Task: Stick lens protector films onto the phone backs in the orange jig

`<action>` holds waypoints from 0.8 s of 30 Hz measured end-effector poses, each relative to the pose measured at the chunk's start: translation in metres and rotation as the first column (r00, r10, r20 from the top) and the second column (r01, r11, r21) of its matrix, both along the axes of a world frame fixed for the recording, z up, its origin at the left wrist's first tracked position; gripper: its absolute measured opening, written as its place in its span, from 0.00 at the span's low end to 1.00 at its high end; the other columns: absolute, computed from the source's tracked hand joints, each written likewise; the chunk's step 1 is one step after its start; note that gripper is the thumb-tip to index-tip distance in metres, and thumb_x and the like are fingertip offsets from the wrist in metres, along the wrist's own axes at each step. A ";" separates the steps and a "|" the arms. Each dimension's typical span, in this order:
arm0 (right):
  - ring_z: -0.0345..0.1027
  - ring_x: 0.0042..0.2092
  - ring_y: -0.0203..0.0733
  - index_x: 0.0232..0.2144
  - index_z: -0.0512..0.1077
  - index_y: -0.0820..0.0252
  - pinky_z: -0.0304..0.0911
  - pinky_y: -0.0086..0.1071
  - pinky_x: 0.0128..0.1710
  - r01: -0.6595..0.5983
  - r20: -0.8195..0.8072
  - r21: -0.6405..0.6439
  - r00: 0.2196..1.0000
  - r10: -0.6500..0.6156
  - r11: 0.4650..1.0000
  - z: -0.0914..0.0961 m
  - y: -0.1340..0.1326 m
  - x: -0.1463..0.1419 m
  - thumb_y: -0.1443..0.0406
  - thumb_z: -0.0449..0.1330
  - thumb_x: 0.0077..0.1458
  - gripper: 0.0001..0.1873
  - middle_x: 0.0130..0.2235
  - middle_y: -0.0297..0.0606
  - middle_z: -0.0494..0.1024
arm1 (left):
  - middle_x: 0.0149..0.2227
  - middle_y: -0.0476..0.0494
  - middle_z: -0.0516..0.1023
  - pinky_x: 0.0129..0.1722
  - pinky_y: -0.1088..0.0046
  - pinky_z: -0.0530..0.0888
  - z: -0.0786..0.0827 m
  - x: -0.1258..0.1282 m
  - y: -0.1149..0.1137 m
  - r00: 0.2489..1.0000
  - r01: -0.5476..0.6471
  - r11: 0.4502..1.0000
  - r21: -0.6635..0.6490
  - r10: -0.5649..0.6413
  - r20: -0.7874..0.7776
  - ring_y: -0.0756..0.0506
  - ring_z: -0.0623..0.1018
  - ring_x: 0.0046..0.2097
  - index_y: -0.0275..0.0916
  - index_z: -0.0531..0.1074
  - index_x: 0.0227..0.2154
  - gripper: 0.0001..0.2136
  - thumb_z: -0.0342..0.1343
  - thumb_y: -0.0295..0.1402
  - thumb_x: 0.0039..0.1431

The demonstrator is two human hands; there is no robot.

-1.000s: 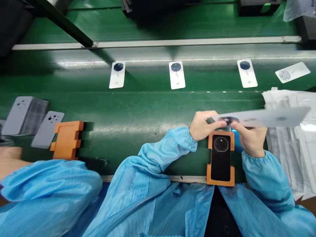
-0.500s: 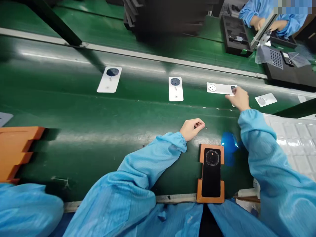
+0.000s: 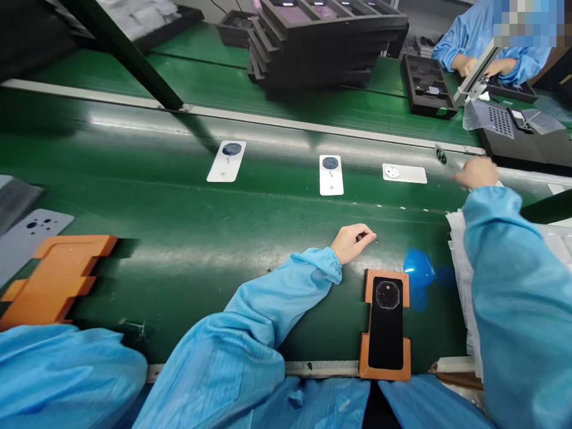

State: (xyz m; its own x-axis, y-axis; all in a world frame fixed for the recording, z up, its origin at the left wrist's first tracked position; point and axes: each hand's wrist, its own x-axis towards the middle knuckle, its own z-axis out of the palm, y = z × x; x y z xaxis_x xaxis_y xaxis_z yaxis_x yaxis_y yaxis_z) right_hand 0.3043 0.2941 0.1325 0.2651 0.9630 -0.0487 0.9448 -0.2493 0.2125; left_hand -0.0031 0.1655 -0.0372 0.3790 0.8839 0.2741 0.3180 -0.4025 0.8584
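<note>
1. The green table (image 3: 179, 220) fills most of the view, with a pale strip along its near edge and a pale metal rail (image 3: 286, 123) crossing it farther back.
2. Beyond the rail stands an uneven stack of black trays (image 3: 322, 53); a co-worker's blue sleeve (image 3: 62, 375) covers the near left corner of the table.
3. The left orange fixture (image 3: 67, 280) lies toward the table's left edge, just beside a grey phone back cover (image 3: 36, 238) with dark camera holes.
4. The right orange fixture (image 3: 365, 351) reaches over the near edge, bearing a black phone-shaped plate (image 3: 385, 333) marked with a ring outline.
5. The right hand (image 3: 480, 173) is stretched out near the rail, toward the table's right edge. Somewhat blurred, its fingers pinch one end of a lifted phone back cover (image 3: 441, 156), whose dark camera cluster points toward the rail.
6. The left hand (image 3: 353, 243) is over the middle of the table, fingers curled and thumb tip pressed to them; whether something small sits inside, I cannot tell.
7. Three white phone back covers (image 3: 331, 182) lie apart along the rail, the rightmost turned crosswise.
8. Blue film (image 3: 417, 268) lies just beside the right orange fixture.
</note>
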 end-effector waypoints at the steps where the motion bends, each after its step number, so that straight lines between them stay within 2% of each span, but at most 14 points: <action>1: 0.72 0.51 0.58 0.48 0.75 0.75 0.61 0.43 0.43 -0.045 0.037 0.029 0.998 0.044 0.999 0.012 -0.010 -0.003 0.64 0.59 0.65 0.17 0.52 0.69 0.75 | 0.40 0.41 0.82 0.45 0.67 0.78 0.004 0.000 -0.002 0.999 -0.036 0.994 0.103 0.038 -0.012 0.45 0.80 0.42 0.38 0.78 0.38 0.10 0.54 0.38 0.69; 3: 0.69 0.53 0.58 0.49 0.76 0.69 0.58 0.44 0.45 -0.189 0.072 0.043 0.980 0.186 0.981 0.030 -0.046 -0.012 0.64 0.55 0.66 0.16 0.54 0.63 0.74 | 0.54 0.33 0.78 0.57 0.58 0.76 0.018 0.003 -0.006 0.989 -0.115 0.939 0.323 0.138 -0.052 0.39 0.77 0.58 0.37 0.75 0.50 0.13 0.57 0.37 0.68; 5: 0.70 0.49 0.52 0.40 0.78 0.61 0.57 0.43 0.44 -0.366 0.058 0.003 0.929 0.365 0.931 0.037 -0.099 -0.029 0.63 0.56 0.66 0.11 0.46 0.51 0.78 | 0.64 0.28 0.70 0.65 0.47 0.69 0.038 0.013 -0.010 0.975 -0.135 0.870 0.473 0.202 -0.093 0.32 0.69 0.68 0.38 0.71 0.59 0.22 0.62 0.38 0.64; 8: 0.66 0.37 0.44 0.30 0.76 0.54 0.59 0.40 0.42 -0.754 0.014 0.146 0.649 0.761 0.640 0.035 -0.180 -0.057 0.70 0.54 0.65 0.14 0.32 0.40 0.75 | 0.61 0.33 0.75 0.65 0.46 0.67 0.064 0.032 -0.015 0.987 0.029 0.871 0.491 0.052 -0.150 0.30 0.71 0.66 0.43 0.74 0.59 0.23 0.65 0.37 0.61; 10: 0.65 0.35 0.42 0.30 0.75 0.52 0.61 0.38 0.44 -0.769 0.022 0.284 0.602 0.798 0.572 0.032 -0.212 -0.055 0.71 0.54 0.66 0.15 0.30 0.37 0.74 | 0.48 0.40 0.83 0.57 0.55 0.75 0.072 0.040 -0.014 0.981 0.176 0.893 0.414 -0.125 -0.149 0.35 0.81 0.53 0.47 0.80 0.51 0.13 0.61 0.35 0.63; 11: 0.66 0.36 0.43 0.32 0.76 0.51 0.62 0.38 0.44 -0.717 0.032 0.340 0.655 0.755 0.608 0.032 -0.221 -0.041 0.69 0.55 0.67 0.14 0.32 0.37 0.75 | 0.43 0.42 0.85 0.52 0.60 0.77 0.071 0.041 -0.013 0.978 0.200 0.908 0.368 -0.165 -0.124 0.38 0.83 0.46 0.48 0.82 0.46 0.10 0.59 0.34 0.64; 13: 0.68 0.40 0.45 0.39 0.77 0.52 0.62 0.38 0.46 -0.498 0.030 0.409 0.845 0.534 0.765 0.035 -0.235 0.013 0.64 0.57 0.68 0.08 0.38 0.40 0.78 | 0.36 0.44 0.85 0.45 0.64 0.79 0.065 0.038 -0.009 0.994 0.109 0.960 0.257 -0.102 -0.043 0.40 0.83 0.38 0.47 0.84 0.37 0.07 0.60 0.37 0.64; 14: 0.69 0.44 0.47 0.43 0.77 0.54 0.62 0.39 0.46 -0.330 0.015 0.419 0.934 0.357 0.846 0.038 -0.242 0.050 0.61 0.58 0.67 0.08 0.43 0.43 0.78 | 0.34 0.45 0.84 0.43 0.66 0.80 0.061 0.035 -0.007 1.000 0.015 0.986 0.169 -0.014 -0.007 0.40 0.82 0.37 0.46 0.84 0.35 0.06 0.63 0.39 0.62; 16: 0.69 0.44 0.48 0.44 0.77 0.57 0.60 0.38 0.44 0.034 -0.028 0.330 0.999 -0.026 0.943 0.041 -0.260 0.133 0.60 0.62 0.65 0.09 0.46 0.45 0.78 | 0.33 0.45 0.84 0.39 0.67 0.81 0.056 0.029 -0.005 0.977 -0.195 0.978 -0.074 0.200 0.070 0.39 0.83 0.38 0.44 0.83 0.33 0.09 0.68 0.43 0.57; 17: 0.68 0.41 0.47 0.41 0.78 0.58 0.58 0.38 0.41 0.230 -0.027 0.238 0.973 -0.230 0.944 0.040 -0.270 0.173 0.61 0.63 0.64 0.08 0.45 0.46 0.79 | 0.35 0.45 0.84 0.39 0.68 0.82 0.055 0.027 -0.004 0.947 -0.263 0.938 -0.227 0.295 0.125 0.39 0.83 0.41 0.43 0.83 0.35 0.12 0.68 0.45 0.56; 18: 0.67 0.39 0.46 0.37 0.78 0.59 0.56 0.38 0.39 0.424 -0.027 0.106 0.906 -0.423 0.900 0.037 -0.279 0.208 0.61 0.64 0.63 0.08 0.42 0.46 0.79 | 0.38 0.46 0.85 0.41 0.66 0.83 0.057 0.027 -0.004 0.911 -0.274 0.879 -0.390 0.367 0.187 0.38 0.83 0.44 0.43 0.83 0.38 0.14 0.68 0.47 0.56; 19: 0.65 0.37 0.45 0.33 0.78 0.59 0.55 0.38 0.38 0.591 -0.041 -0.015 0.806 -0.591 0.807 0.032 -0.288 0.236 0.60 0.66 0.61 0.09 0.39 0.45 0.79 | 0.43 0.46 0.85 0.44 0.64 0.84 0.060 0.028 -0.005 0.872 -0.238 0.809 -0.538 0.422 0.248 0.37 0.83 0.48 0.44 0.82 0.43 0.16 0.67 0.48 0.58; 22: 0.61 0.31 0.41 0.25 0.76 0.62 0.55 0.38 0.37 0.688 -0.080 -0.108 0.713 -0.696 0.718 0.016 -0.305 0.284 0.57 0.70 0.56 0.15 0.30 0.43 0.76 | 0.56 0.47 0.81 0.55 0.61 0.83 0.074 0.037 -0.006 0.788 -0.048 0.627 -0.778 0.502 0.356 0.38 0.79 0.59 0.50 0.78 0.55 0.18 0.63 0.44 0.63; 24: 0.60 0.29 0.39 0.24 0.75 0.61 0.56 0.38 0.37 0.697 -0.115 -0.083 0.704 -0.701 0.713 0.007 -0.309 0.292 0.54 0.69 0.56 0.18 0.28 0.42 0.75 | 0.61 0.47 0.78 0.58 0.63 0.81 0.082 0.042 -0.008 0.776 0.032 0.581 -0.813 0.498 0.386 0.39 0.77 0.62 0.51 0.76 0.58 0.19 0.62 0.39 0.64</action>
